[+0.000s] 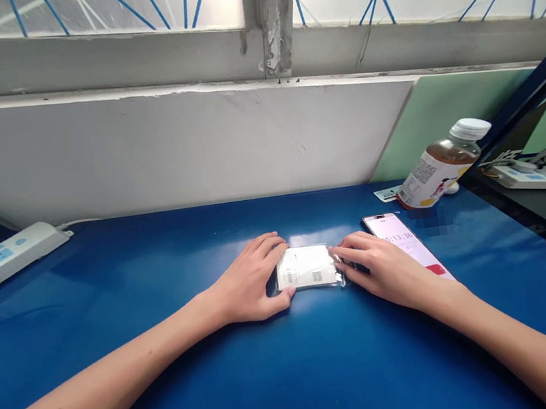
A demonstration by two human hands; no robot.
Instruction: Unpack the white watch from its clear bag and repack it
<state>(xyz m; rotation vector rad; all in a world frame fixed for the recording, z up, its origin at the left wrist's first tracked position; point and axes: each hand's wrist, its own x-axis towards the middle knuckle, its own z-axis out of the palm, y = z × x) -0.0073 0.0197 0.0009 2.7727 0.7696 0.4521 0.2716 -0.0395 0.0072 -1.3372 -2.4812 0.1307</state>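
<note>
A small white packet in clear plastic wrap (306, 267) lies flat on the blue table (294, 363), in the middle. My left hand (250, 281) grips its left end, thumb below and fingers curled over the top edge. My right hand (379, 267) pinches the wrap at the packet's right end with its fingertips. Under the right hand's back lies a phone (401, 238), screen lit and showing a timer.
A bottle of brown drink with a white cap (437, 169) stands at the back right, a small card beside it. One white power strip (3, 257) lies at the far left, another (541, 176) at the far right. A white wall rises behind the table.
</note>
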